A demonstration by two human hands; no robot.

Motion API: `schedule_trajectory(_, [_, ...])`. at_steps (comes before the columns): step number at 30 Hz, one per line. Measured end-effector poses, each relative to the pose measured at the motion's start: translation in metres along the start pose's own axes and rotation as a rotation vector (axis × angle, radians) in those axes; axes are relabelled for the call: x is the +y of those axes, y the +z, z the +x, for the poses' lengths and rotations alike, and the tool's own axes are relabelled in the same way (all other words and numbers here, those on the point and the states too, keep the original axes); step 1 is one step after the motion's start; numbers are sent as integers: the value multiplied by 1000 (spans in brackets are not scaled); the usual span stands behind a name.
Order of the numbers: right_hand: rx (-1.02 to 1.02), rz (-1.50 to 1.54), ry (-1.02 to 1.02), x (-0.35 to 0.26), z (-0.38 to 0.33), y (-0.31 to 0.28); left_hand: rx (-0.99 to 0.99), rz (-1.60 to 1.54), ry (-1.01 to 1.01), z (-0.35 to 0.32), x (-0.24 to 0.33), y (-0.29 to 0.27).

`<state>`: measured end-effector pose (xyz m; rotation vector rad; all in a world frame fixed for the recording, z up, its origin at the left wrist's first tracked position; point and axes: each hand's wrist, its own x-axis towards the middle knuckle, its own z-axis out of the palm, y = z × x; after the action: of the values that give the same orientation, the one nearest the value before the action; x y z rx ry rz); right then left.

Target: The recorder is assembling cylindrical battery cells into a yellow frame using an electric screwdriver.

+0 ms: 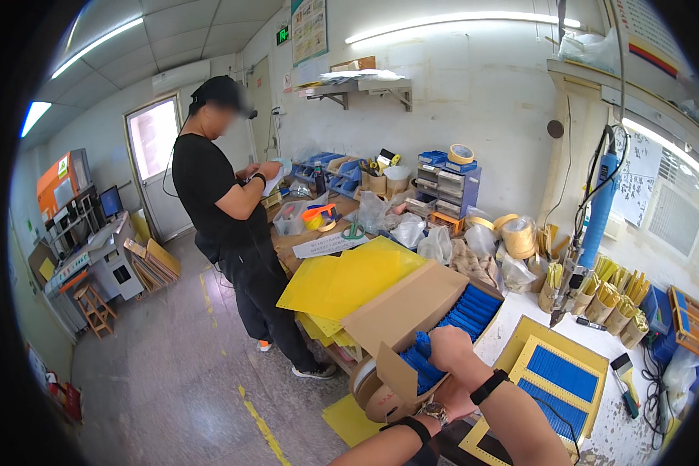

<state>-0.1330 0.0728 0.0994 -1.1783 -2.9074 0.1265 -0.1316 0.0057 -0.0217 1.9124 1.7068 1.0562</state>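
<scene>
A cardboard box [384, 311] with its flaps raised holds rows of small blue strips [471, 309]. Over its near part is my right hand [449, 351], fingers curled round some of the blue strips [422, 351]. My left hand [456, 398], below a wristwatch, lies beside the box's near side, partly under my right forearm; its fingers are hidden. To the right of my arm, a yellow perforated board [526, 353] bears blue panels [561, 371] made of narrow strips lying side by side.
Yellow sheets [346, 279] lie left of the box. Bundles in cups [602, 299], a brush [624, 380] and cables [655, 388] line the right side. A blue tool [600, 206] hangs above. Beyond the bench's left side stands a person [210, 186] holding paper. Drawers [448, 190] stand behind.
</scene>
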Motion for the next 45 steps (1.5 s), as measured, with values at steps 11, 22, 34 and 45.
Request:
schedule_trajectory(11, [274,440,57,48,-105,-96,355,111,289,5,4,11])
schedule_trajectory(22, [229,1155,579,84,-376,-54,155,-265,266,-103,48,-64])
schedule_trajectory(34, [466,1492,489,26,-387,15,-678,-1493,12,-148,157,-26])
schedule_trajectory(45, [444,1226,351,7,-366,18,-615,-1311,-122,-164,146,-21])
